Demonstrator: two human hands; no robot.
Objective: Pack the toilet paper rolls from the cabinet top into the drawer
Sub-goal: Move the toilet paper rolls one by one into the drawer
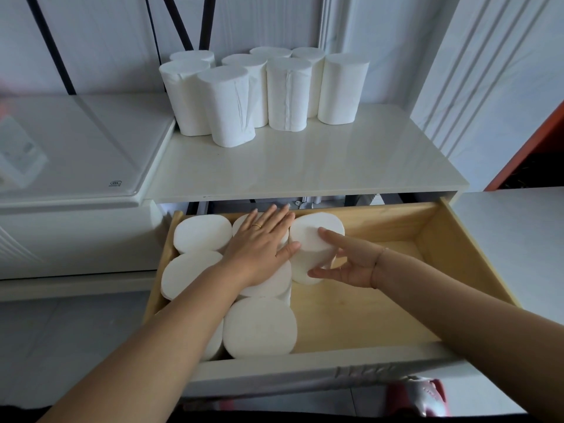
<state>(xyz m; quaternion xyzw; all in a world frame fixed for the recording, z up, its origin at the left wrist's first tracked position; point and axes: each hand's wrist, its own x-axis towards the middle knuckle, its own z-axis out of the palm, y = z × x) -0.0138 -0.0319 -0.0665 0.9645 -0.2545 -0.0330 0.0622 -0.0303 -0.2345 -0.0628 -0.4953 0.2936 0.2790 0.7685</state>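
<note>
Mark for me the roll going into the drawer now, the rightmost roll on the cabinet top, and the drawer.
Roll being placed (pixel 308 236): head view, top face.
Rightmost cabinet-top roll (pixel 341 93): head view, side.
Drawer (pixel 360 306): head view, bare wooden floor.

Lots of room on the right, packed tight on the left

The open pale wooden drawer (pixel 439 239) has bare floor on its right side. White toilet paper rolls (pixel 259 326) fill its left side, touching each other. The shiny cream cabinet top (pixel 305 160) is bare in front; tall white rolls (pixel 287 93) crowd the back.
</note>
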